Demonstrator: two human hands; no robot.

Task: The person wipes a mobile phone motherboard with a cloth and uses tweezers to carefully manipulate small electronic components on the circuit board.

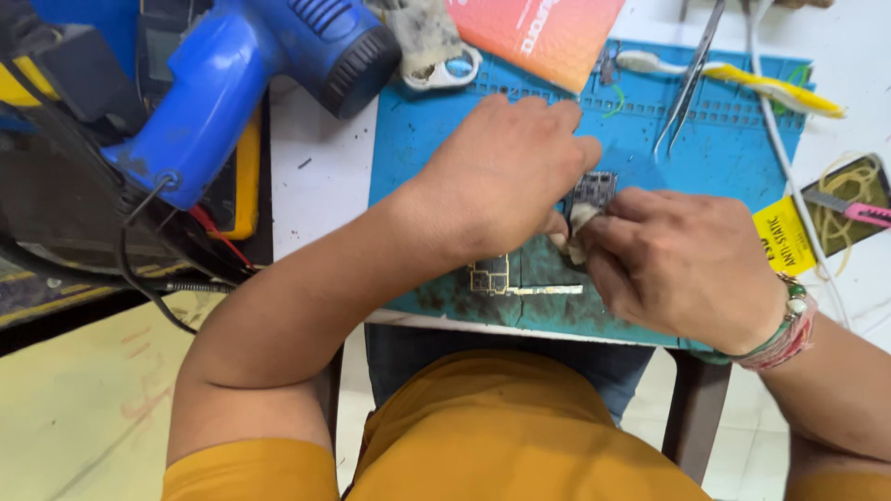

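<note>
My left hand [506, 176] rests fist-like on a blue work mat [418, 139], its fingers pinching a small dark circuit board [596, 187]. Pressed against that board is a small whitish wad of cloth or cotton [581, 223], which my right hand [682, 264] grips between thumb and fingers. Both hands meet at the middle of the mat. A thin metal frame piece [506, 278] lies on the mat's stained front part, just below my left hand. Much of the board is hidden under my fingers.
A blue heat gun [251, 65] lies at the upper left over dark equipment. Tweezers [689, 79], a yellow-white tool [742, 82], an orange booklet [538, 32], a yellow label [782, 237] and a dark tray with rubber bands [849, 209] sit around the mat. The table edge runs just under it.
</note>
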